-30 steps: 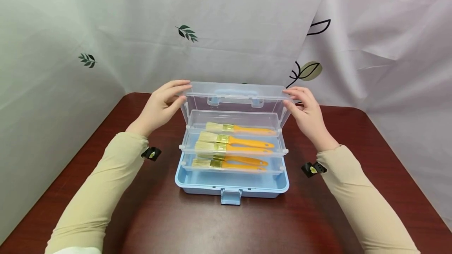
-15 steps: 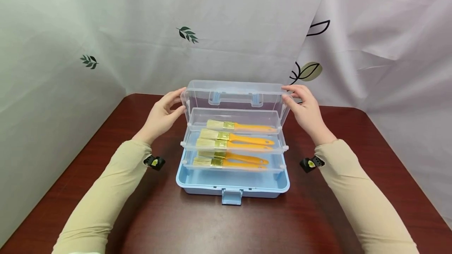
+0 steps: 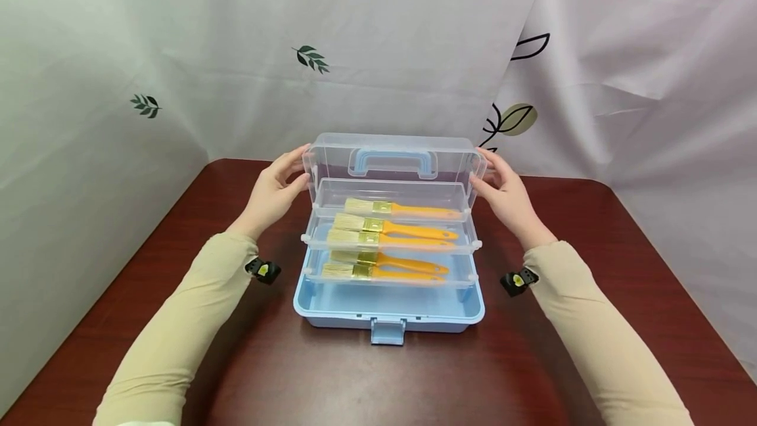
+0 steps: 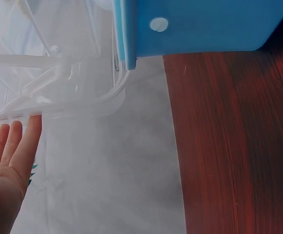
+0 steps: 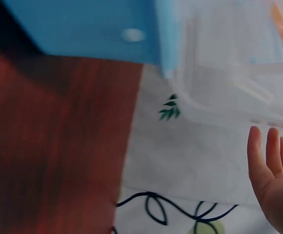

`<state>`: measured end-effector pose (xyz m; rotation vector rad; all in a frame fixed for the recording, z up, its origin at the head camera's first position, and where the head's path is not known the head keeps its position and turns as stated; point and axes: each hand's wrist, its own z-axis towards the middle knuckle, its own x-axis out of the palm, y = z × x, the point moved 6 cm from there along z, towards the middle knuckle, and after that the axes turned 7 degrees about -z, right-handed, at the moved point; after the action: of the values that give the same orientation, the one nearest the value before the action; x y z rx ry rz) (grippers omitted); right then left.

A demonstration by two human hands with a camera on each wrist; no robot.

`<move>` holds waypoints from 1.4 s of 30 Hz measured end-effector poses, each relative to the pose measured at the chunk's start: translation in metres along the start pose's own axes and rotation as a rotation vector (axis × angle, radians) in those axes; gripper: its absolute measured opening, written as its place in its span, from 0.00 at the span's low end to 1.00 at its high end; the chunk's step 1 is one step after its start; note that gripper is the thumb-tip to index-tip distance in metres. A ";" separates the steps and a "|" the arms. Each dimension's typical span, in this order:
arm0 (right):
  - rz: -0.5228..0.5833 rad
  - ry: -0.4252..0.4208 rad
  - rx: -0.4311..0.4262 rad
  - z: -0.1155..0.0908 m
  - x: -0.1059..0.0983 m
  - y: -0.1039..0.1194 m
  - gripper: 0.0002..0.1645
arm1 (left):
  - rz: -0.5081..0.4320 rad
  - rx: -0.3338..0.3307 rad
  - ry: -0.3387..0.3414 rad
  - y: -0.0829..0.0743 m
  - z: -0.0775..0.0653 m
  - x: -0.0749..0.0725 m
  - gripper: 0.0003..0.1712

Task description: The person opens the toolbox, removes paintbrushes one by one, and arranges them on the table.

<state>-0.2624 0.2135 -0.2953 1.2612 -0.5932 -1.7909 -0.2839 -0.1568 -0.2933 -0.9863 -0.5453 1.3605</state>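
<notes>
A light-blue tool box (image 3: 390,322) stands on the table with its clear plastic lid (image 3: 402,144) raised. My left hand (image 3: 272,190) holds the lid's left side, its thumb at the front rim and its fingers behind. At the opposite side my right hand (image 3: 510,190) holds the lid the same way. In the left wrist view the fingertips (image 4: 32,127) meet the lid's clear edge. The blue handle (image 3: 393,162) shows through the lid. Stepped clear trays (image 3: 331,190) carry several paintbrushes with orange handles (image 3: 416,232) and pale bristles.
The dark red wooden table (image 3: 378,386) extends around the box. At the box's front a blue latch (image 3: 388,331) hangs down. Pale cloth (image 3: 378,31) with leaf prints hangs behind and beside the table.
The lid has tilted farther back, so its handle shows more fully. My left hand has moved down from the top corner to the side, and the right fingers have gone behind the rim.
</notes>
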 end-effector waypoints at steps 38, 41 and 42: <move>0.534 0.141 0.249 0.011 0.026 -0.046 0.35 | -0.584 -0.277 0.027 0.047 0.005 0.002 0.36; 0.544 0.145 0.257 0.011 0.028 -0.050 0.33 | -0.609 -0.295 0.012 0.053 0.006 0.003 0.35; 0.548 0.147 0.260 0.011 0.029 -0.051 0.33 | -0.617 -0.300 0.008 0.055 0.006 0.003 0.36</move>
<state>-0.2953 0.2153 -0.3452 1.2356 -1.0005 -1.1847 -0.3187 -0.1571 -0.3366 -0.9520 -0.9755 0.7347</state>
